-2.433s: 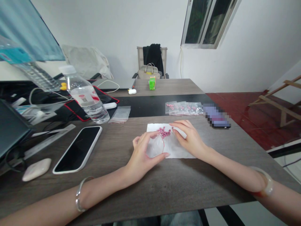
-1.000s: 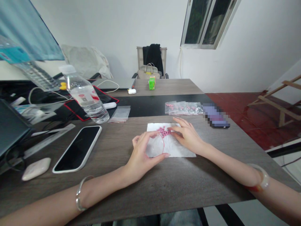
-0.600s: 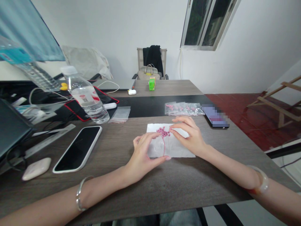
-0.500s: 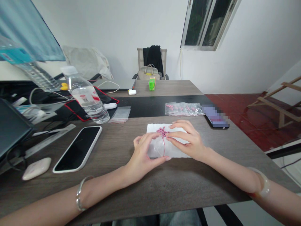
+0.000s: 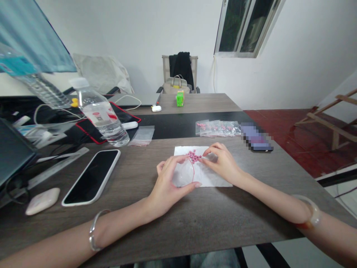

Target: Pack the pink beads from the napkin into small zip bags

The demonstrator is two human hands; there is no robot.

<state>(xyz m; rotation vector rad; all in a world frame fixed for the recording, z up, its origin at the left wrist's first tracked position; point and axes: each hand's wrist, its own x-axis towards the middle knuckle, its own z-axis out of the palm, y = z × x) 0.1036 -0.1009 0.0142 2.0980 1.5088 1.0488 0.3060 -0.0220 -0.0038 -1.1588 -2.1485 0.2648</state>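
A small clear zip bag (image 5: 183, 175) with a red line along its mouth lies on a white paper sheet (image 5: 214, 181). My left hand (image 5: 169, 178) grips the bag, thumb at the near end of the mouth and fingers at the far end, so the mouth gapes toward the right. Just beyond it sits a small heap of round pink tablets (image 5: 193, 156). The fingers of my right hand (image 5: 221, 160) are bent in a pinch at the heap's right edge. Whether a tablet is between those fingertips is too small to make out.
Filled clear bags (image 5: 217, 128) lie beyond the paper, beside a dark phone (image 5: 258, 137). Flat unfilled bags (image 5: 142, 134) and a water bottle (image 5: 102, 115) stand to the left. A white-cased phone (image 5: 92, 178) and a pale mouse-shaped object (image 5: 43, 201) are nearer. A green box (image 5: 180, 98) sits far back.
My right hand's fingers have drawn closer together at the right edge of the tablets. The left hand keeps its hold on the bag, its mouth shifted slightly left.
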